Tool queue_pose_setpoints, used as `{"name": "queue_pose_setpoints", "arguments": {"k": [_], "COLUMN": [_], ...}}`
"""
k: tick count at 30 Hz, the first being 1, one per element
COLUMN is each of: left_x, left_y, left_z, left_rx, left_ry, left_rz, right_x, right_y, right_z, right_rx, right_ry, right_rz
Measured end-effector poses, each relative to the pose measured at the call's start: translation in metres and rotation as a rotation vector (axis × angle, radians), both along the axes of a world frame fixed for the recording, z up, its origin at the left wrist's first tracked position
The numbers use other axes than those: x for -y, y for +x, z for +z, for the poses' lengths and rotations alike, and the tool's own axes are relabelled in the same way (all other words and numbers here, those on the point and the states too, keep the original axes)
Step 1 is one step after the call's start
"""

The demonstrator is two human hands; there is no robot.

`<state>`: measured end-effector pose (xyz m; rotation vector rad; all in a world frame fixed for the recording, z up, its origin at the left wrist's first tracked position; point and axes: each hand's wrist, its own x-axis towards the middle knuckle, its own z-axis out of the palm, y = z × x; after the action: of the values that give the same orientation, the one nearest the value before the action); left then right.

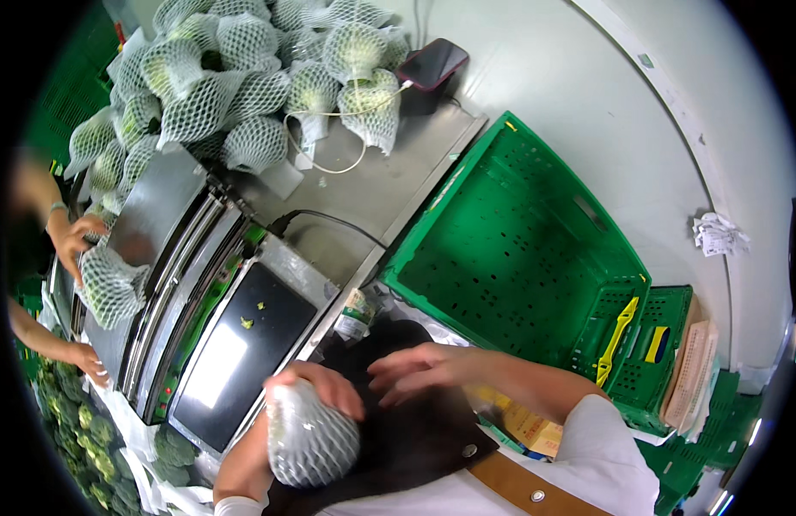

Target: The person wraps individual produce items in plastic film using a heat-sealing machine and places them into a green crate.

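Observation:
Close to my body, my left hand [325,385] grips a broccoli head in a white foam net [312,437], its fingers curled over the top. Shiny clear film covers the net. Just to the right, my right hand [428,368] hovers in the air with its fingers apart and nothing in them. In front of me stands a wrapping machine with a dark flat plate [282,301], a bright reflection and a few green crumbs on it. On its far left side, a co-worker's hand [71,241] touches another netted broccoli head [113,288].
Many netted broccoli heads [247,43] are heaped at the back left. A phone [434,64] with a white cable lies beside them. A large green crate [510,232] stands at the right, near a smaller crate [652,344]. Bare broccoli [67,421] fills the lower left.

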<state>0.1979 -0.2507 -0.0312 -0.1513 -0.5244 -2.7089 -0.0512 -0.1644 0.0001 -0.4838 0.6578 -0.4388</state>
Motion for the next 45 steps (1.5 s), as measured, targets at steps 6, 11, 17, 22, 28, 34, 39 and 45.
{"name": "queue_pose_setpoints", "arguments": {"k": [6,11,17,22,28,34,39,45], "left_x": [0.043,0.051,0.016,0.000,-0.005,0.008,0.053,0.077], "left_y": [-0.065,-0.098,-0.023,0.028,0.109,0.281,0.334,0.345], "left_z": [0.040,0.074,0.029,0.024,0.031,0.059,0.085,0.056], "left_rx": [0.555,0.660,0.786,0.993,1.203,2.259,2.274,1.716], "left_ry": [-0.671,-0.735,-0.338,-0.221,-0.234,-1.393,-2.163,-2.177], "left_rz": [0.687,0.744,0.529,0.601,0.932,1.330,0.631,0.905], "right_x": [0.019,0.042,0.044,0.067,0.042,0.135,0.242,0.312], "right_y": [0.018,-0.096,-0.255,-0.289,-0.343,-0.110,0.124,0.200], "right_z": [0.003,0.008,-0.112,-0.206,-0.223,-0.009,0.053,0.011], "right_rx": [0.021,-0.218,-0.585,-0.996,-1.450,-1.435,-0.905,-0.595], "right_ry": [-0.346,-0.259,-0.572,-0.573,-0.644,-0.986,-2.128,-2.164], "right_rz": [-0.518,-1.195,-1.492,-1.366,-0.962,-0.947,-0.087,0.416]}}
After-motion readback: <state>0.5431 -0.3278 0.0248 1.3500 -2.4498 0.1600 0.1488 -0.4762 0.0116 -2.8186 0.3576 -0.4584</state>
